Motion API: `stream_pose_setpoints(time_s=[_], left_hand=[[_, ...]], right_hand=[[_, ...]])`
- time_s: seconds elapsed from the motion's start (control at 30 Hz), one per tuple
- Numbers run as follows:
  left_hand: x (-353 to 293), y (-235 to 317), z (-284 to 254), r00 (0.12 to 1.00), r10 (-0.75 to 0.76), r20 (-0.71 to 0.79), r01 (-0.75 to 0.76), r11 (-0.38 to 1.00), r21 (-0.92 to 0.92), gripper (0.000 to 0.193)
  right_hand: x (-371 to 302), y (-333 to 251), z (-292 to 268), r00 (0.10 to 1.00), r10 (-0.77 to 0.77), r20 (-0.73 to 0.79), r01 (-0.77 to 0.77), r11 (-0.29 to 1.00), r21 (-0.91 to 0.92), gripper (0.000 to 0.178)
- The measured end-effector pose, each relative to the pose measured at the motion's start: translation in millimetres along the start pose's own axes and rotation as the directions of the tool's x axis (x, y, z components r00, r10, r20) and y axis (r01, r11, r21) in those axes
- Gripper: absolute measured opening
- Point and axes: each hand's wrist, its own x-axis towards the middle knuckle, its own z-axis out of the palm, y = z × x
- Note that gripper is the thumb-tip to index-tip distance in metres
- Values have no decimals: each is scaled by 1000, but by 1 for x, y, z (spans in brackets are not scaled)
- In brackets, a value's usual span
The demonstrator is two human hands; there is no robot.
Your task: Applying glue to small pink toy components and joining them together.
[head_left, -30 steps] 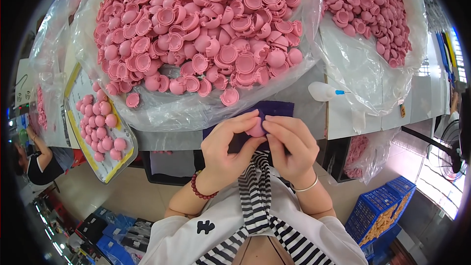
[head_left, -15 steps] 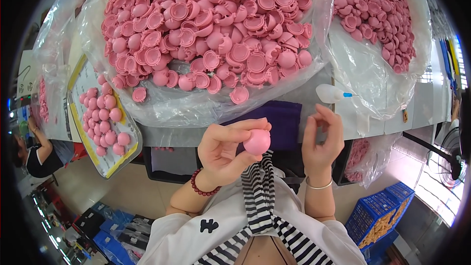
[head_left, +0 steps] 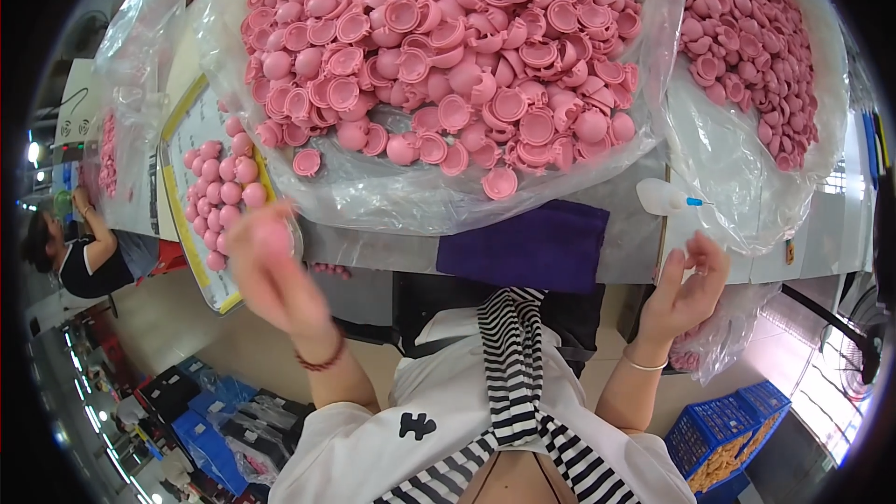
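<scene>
Smeared by motion, my left hand [head_left: 280, 285] is over the near right edge of a white tray [head_left: 224, 297] with a yellow-edged lining. A pink ball [head_left: 273, 235] shows between its fingertips. Several like balls [head_left: 213, 194] lie grouped on that tray. My right hand [head_left: 689, 294] hangs by the table's front edge with nothing in it, thumb and fingers apart. Nearest to it on the table is a white squeeze bottle [head_left: 659, 196] with a blue needle tip, lying on its side.
A big heap of pink half shells [head_left: 439, 47] fills a clear plastic sheet [head_left: 392, 205] ahead. Another shell heap [head_left: 747, 47] lies at the far right. A folded purple cloth [head_left: 523, 247] is at the front edge. Blue crates [head_left: 723, 439] stand lower right; a person [head_left: 89, 243] sits far left.
My left hand has swung left with the pink ball, from before my chest to the tray. My right hand has shifted slightly right and down. The whole view has turned a little left.
</scene>
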Motion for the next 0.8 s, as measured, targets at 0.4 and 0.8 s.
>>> stream_pose_setpoints(time_s=[0.4, 0.8], left_hand=[[32, -30, 11, 992, -18, 124, -53, 837, 544, 17], [6, 51, 48, 849, 265, 458, 10, 857, -516, 16]], right_hand=[[28, 9, 25, 951, 46, 307, -38, 999, -30, 25], [-2, -54, 7, 835, 91, 543, -536, 363, 762, 38]])
